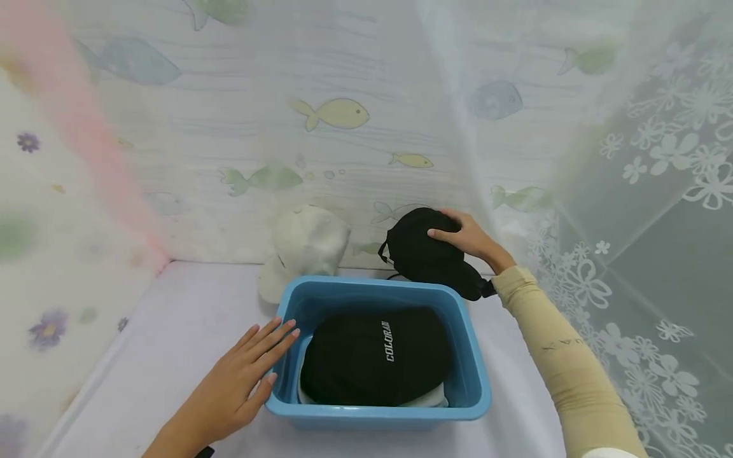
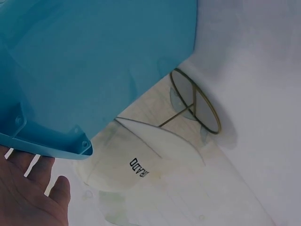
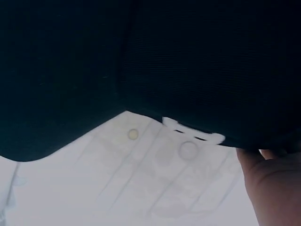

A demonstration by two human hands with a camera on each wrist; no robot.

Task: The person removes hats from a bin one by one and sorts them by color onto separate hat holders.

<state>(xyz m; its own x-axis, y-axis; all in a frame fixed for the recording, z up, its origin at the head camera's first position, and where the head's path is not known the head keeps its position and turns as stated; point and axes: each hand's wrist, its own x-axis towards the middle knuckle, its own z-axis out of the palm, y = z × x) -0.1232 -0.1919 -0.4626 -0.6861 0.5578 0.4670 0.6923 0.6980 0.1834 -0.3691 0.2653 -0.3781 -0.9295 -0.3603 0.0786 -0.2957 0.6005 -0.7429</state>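
At the back right, my right hand (image 1: 466,236) holds a black cap (image 1: 424,245), its thumb on the near side and the other fingers behind. Close up in the right wrist view, the dark cap (image 3: 188,61) fills the upper part, with the hand (image 3: 277,188) at its lower right edge. My left hand (image 1: 243,372) rests with extended fingers at the left rim of a blue tub (image 1: 378,412). Inside the tub lies another black cap (image 1: 366,362) with white lettering, over something pale. In the left wrist view, the left hand's fingertips (image 2: 42,167) touch the tub's rim.
Behind the tub's left corner stands a white cap (image 1: 309,238), its dark lettering visible in the left wrist view. A white cloth (image 1: 200,312) covers the surface. Fish-printed sheeting (image 1: 355,63) hangs close behind, and a flower-patterned sheet (image 1: 647,254) hangs at the right.
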